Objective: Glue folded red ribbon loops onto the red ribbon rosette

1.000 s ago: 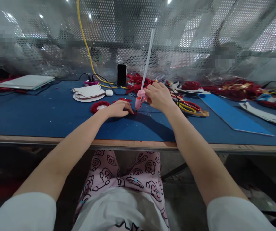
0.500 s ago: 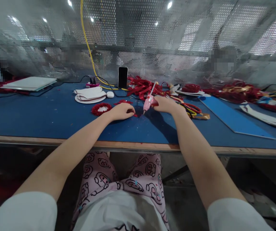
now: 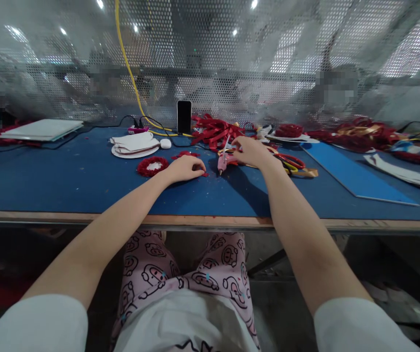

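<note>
My left hand rests low over the blue tabletop. Its thumb and fingers close together at a small red piece, mostly hidden by the fingertips. Left of that hand lies a round red ruffled rosette with a white centre. Behind it, more red material shows. My right hand has its fingers round the handle of a pink hot glue gun. The gun's nozzle points down close to the table, and a pale glue stick sticks up from its back.
A heap of red ribbon and an upright phone stand behind. White card pieces and a white case lie left. Scissors and a blue board are right. A perforated metal screen closes the back.
My right hand has tilted the glue gun more upright and shifted its fingers up towards the glue stick end. My left hand has stayed almost in place.
</note>
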Motion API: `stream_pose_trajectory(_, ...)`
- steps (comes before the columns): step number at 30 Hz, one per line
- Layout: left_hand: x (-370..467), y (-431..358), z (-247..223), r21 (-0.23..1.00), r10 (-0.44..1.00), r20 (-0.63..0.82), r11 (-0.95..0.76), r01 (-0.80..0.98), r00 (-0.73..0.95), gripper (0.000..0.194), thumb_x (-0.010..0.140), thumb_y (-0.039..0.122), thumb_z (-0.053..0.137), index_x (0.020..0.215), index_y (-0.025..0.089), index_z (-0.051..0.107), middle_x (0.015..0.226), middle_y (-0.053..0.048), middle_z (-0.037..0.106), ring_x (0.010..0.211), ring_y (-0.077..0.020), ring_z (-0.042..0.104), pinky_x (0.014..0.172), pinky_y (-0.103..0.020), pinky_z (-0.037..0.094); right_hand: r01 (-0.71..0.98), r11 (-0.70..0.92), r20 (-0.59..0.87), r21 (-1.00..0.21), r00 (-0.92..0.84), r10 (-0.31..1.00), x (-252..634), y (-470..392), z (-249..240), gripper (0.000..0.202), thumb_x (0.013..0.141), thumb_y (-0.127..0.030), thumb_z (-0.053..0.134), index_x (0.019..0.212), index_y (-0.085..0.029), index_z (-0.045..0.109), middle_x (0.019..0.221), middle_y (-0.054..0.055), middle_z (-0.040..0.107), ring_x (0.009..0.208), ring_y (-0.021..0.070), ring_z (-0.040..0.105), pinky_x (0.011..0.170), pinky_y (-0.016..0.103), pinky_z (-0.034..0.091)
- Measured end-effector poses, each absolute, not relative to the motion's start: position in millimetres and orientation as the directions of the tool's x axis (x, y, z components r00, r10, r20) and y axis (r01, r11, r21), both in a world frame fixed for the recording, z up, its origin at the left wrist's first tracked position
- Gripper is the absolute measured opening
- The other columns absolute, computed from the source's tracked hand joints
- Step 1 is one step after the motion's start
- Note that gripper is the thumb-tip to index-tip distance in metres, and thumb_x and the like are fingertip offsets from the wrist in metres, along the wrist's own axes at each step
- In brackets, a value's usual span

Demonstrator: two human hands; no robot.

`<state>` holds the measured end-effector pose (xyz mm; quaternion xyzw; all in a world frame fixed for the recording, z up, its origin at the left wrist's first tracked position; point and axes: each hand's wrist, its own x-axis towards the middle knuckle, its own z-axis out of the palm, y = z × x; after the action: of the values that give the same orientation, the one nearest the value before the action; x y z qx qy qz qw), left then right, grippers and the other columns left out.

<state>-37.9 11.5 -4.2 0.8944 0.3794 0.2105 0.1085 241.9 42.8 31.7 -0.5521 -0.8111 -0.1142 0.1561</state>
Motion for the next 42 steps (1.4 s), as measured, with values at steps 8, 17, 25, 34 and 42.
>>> stream_pose_trajectory(8, -32.5, 14.5, -3.7, 0.314, 0.742, 0.208, -0.667, 0.675, 0.637, 0.026, 0.09, 0.028, 0.054, 0.101, 0.017, 0.075, 0.103, -0.008, 0.077, 0.088, -0.0194, 0.067, 0.079, -0.028, 0.047, 0.961, 0.275, 0.666, -0.029, -0.187, 0.722, 236.2, 52.5, 28.1, 0.037, 0.093, -0.013, 0.037, 0.113, -0.017, 0.068, 0.107, 0.016, 0.073, 0.108, 0.0324, 0.062, 0.102, 0.05, 0.039)
stream_pose_trajectory(17, -29.4, 13.3, -5.1, 0.269, 0.769, 0.154, -0.636, 0.723, 0.62, 0.03, 0.096, 0.032, 0.047, 0.102, 0.017, 0.072, 0.11, -0.011, 0.075, 0.095, -0.0223, 0.067, 0.082, -0.031, 0.045, 0.954, 0.298, 0.693, -0.029, -0.195, 0.694, 230.4, 52.8, 23.5, 0.036, 0.09, -0.012, 0.039, 0.107, -0.017, 0.07, 0.097, 0.014, 0.073, 0.1, 0.0302, 0.063, 0.1, 0.049, 0.04)
stream_pose_trajectory(25, -29.4, 9.4, -6.1, 0.275, 0.776, 0.156, -0.628, 0.728, 0.611, 0.032, 0.098, 0.033, 0.043, 0.105, 0.018, 0.069, 0.116, -0.012, 0.073, 0.1, -0.0241, 0.065, 0.085, -0.034, 0.045, 0.95, 0.309, 0.672, -0.047, -0.199, 0.714, 228.4, 51.5, 24.5, 0.036, 0.089, -0.012, 0.039, 0.106, -0.016, 0.071, 0.098, 0.015, 0.073, 0.101, 0.0317, 0.064, 0.098, 0.05, 0.041)
stream_pose_trajectory(34, -32.5, 10.0, -7.0, 0.336, 0.764, 0.208, -0.642, 0.689, 0.61, 0.029, 0.098, 0.031, 0.04, 0.099, 0.018, 0.066, 0.113, -0.013, 0.071, 0.101, -0.0242, 0.064, 0.09, -0.035, 0.046, 0.88, 0.46, 0.66, -0.116, -0.278, 0.698, 227.6, 52.7, 23.2, 0.027, 0.089, -0.017, 0.048, 0.096, -0.019, 0.074, 0.098, 0.013, 0.075, 0.102, 0.031, 0.063, 0.098, 0.05, 0.042)
stream_pose_trajectory(42, -30.3, 9.2, -3.8, 0.431, 0.744, 0.443, -0.667, 0.609, 0.501, 0.02, 0.098, 0.025, 0.042, 0.097, 0.017, 0.061, 0.107, -0.012, 0.069, 0.101, -0.023, 0.063, 0.093, -0.036, 0.047, 0.511, 0.805, 0.563, -0.302, -0.586, 0.583, 208.6, 41.3, 23.6, 0.013, 0.079, -0.035, 0.072, 0.083, -0.024, 0.078, 0.086, 0.005, 0.076, 0.095, 0.0253, 0.065, 0.096, 0.044, 0.047)
